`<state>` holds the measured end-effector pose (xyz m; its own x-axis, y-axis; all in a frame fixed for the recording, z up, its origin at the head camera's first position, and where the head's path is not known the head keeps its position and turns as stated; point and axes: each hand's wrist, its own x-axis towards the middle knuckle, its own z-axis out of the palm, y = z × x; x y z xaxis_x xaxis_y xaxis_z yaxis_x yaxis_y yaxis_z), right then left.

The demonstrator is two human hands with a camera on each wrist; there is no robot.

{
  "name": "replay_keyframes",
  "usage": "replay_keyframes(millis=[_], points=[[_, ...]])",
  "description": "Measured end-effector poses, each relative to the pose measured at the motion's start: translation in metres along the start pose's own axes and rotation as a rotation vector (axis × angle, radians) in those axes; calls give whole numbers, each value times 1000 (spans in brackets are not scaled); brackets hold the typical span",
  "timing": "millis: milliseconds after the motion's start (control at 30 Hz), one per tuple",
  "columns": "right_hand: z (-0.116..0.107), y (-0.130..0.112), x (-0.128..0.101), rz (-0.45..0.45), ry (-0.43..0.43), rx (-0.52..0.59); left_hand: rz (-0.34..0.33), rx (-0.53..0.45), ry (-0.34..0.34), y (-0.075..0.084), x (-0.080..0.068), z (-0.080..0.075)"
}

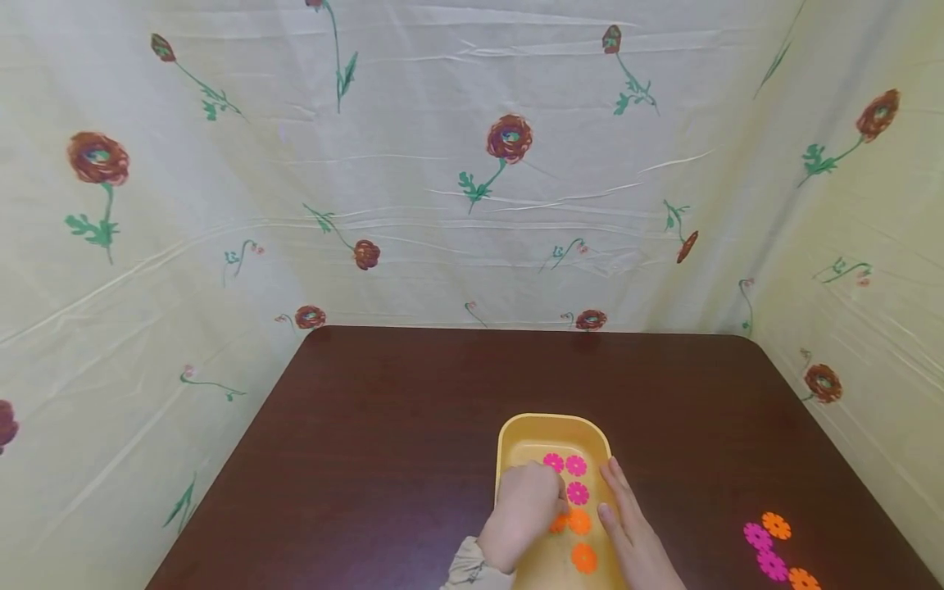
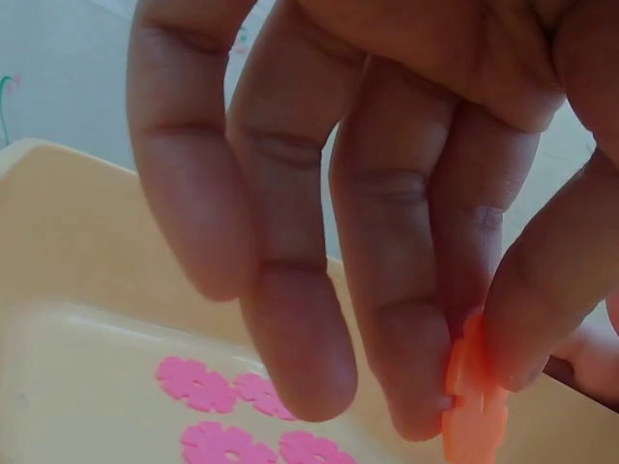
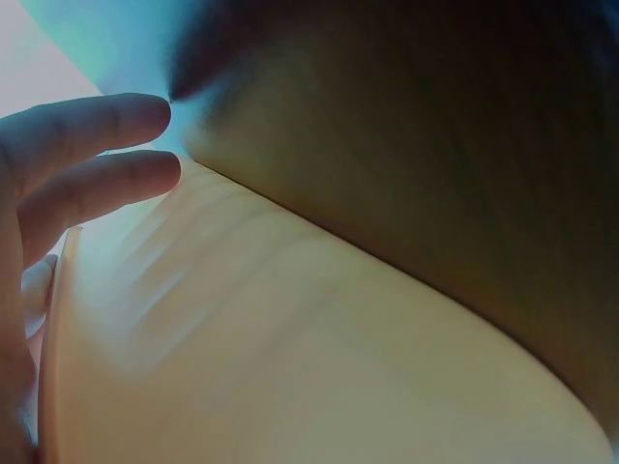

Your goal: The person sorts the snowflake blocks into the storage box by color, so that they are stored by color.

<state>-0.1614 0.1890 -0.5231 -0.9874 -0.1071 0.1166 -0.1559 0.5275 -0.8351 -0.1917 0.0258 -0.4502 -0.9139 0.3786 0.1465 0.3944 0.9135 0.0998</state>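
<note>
Orange flower piece (image 2: 474, 411) pinched over the yellow tray (image 1: 516, 434)

Left hand (image 1: 525, 512) pinches it inside the tray, just beside the pink pieces (image 1: 574, 475); right hand (image 1: 630, 528) lies flat, fingers straight along the tray's right rim, on the dark desk (image 1: 383, 426).

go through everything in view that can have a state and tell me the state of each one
left hand: over the tray, pinching an orange flower disc on edge
right hand: fingers straight, resting along the tray's right rim
yellow tray: upright on the table, holding pink and orange discs lying flat
loose discs: flat on the table, right of the tray
</note>
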Motion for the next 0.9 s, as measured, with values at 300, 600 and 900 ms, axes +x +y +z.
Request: replay_keyframes(millis=[300,600,900], points=[[1,3,0,-29,18,15,-30,59,-222,16,9,-1],[1,3,0,-35,37,-55,-27,196,-344,28,14,17],[1,3,1,-26,38,-87,-46,241,-419,35,14,23]])
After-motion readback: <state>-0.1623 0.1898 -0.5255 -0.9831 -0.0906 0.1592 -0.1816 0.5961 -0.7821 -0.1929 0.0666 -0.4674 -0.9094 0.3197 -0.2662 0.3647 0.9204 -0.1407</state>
